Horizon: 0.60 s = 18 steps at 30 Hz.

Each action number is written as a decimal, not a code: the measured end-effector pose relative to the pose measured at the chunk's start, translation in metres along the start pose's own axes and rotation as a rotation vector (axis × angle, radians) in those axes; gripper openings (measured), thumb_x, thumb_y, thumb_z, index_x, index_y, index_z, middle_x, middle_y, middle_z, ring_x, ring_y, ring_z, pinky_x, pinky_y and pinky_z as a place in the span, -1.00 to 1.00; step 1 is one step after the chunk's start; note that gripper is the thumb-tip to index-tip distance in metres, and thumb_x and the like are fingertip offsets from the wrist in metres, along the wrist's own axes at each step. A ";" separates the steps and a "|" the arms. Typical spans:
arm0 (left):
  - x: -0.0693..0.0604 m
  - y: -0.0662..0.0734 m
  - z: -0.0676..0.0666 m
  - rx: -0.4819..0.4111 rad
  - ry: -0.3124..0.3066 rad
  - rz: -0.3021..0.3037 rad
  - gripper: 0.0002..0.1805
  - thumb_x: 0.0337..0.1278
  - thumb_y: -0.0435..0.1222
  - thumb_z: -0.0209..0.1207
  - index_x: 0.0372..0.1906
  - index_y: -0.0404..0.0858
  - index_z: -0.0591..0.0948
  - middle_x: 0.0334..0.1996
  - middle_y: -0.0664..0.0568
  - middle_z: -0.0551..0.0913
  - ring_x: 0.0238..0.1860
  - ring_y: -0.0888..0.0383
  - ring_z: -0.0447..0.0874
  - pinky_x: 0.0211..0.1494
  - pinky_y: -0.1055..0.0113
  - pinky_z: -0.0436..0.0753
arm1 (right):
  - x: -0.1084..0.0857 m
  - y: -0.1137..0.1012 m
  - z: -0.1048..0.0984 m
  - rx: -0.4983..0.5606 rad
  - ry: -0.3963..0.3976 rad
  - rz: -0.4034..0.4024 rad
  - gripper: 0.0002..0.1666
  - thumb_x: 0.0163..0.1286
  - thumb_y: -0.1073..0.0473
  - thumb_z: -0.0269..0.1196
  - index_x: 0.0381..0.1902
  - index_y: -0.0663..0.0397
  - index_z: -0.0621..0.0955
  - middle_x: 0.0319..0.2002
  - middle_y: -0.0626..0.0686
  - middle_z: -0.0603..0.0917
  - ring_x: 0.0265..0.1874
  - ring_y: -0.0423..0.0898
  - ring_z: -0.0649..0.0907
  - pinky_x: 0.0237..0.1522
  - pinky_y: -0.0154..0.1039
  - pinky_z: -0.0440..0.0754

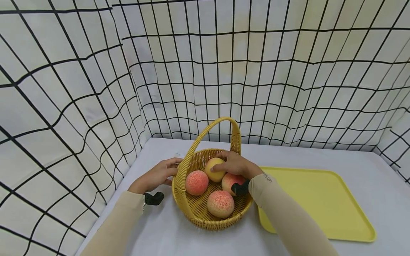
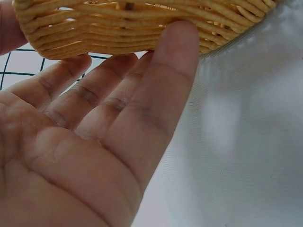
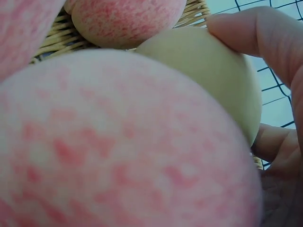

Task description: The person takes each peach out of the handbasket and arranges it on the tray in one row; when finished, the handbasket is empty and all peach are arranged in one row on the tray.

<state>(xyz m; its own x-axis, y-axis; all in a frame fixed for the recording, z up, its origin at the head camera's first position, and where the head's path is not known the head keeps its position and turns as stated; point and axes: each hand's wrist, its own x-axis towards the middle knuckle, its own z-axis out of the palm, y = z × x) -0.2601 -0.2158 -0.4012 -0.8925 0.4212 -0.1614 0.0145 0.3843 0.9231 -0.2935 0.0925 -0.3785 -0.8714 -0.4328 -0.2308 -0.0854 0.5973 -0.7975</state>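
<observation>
Black square-meshed netting [image 1: 217,62] borders the white surface [image 1: 155,231], right hand [image 1: 235,165] grasping a round yellow fruit [image 1: 215,176], left hand [image 1: 158,175] relaxed.

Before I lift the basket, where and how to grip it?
Probably the top of the handle, from above: it arches high over the basket, clear of the right hand gripping the yellow fruit.

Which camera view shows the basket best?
The head view: it shows the basket nearly whole, with its handle and the fruits inside. The left wrist view shows only part of its woven outside, by the left hand; the right wrist view shows just scraps of weave around the fruits.
</observation>
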 end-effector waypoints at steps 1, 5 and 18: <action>0.000 0.000 0.000 0.000 -0.003 0.000 -0.50 0.55 -0.24 0.04 0.49 -0.22 0.43 0.28 -0.15 0.59 0.10 0.03 0.65 0.04 0.03 0.76 | 0.000 0.000 0.000 0.007 0.002 -0.006 -0.19 0.30 -0.15 0.43 0.44 -0.04 0.51 0.02 -0.01 0.69 -0.02 -0.07 0.65 0.15 -0.10 0.59; 0.001 0.000 0.000 0.002 -0.006 -0.002 -0.49 0.56 -0.25 0.04 0.50 -0.22 0.42 0.29 -0.15 0.59 0.09 0.03 0.65 0.03 0.04 0.76 | -0.003 -0.001 -0.003 0.041 0.002 -0.029 -0.21 0.30 -0.13 0.41 0.45 -0.07 0.52 0.00 -0.01 0.72 -0.05 -0.07 0.67 0.14 -0.10 0.60; 0.000 0.000 0.001 0.006 -0.008 -0.007 -0.49 0.56 -0.24 0.02 0.50 -0.23 0.41 0.25 -0.15 0.60 0.07 0.03 0.66 0.02 0.05 0.77 | -0.019 0.002 -0.013 0.189 0.011 -0.131 -0.23 0.36 -0.05 0.35 0.50 -0.08 0.47 0.14 0.07 0.66 0.04 -0.02 0.66 0.13 -0.09 0.63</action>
<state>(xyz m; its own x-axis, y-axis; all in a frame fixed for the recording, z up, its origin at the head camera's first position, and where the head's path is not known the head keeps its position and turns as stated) -0.2603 -0.2150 -0.4014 -0.8887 0.4256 -0.1704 0.0111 0.3916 0.9201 -0.2838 0.1104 -0.3681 -0.8640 -0.4904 -0.1136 -0.1066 0.3988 -0.9108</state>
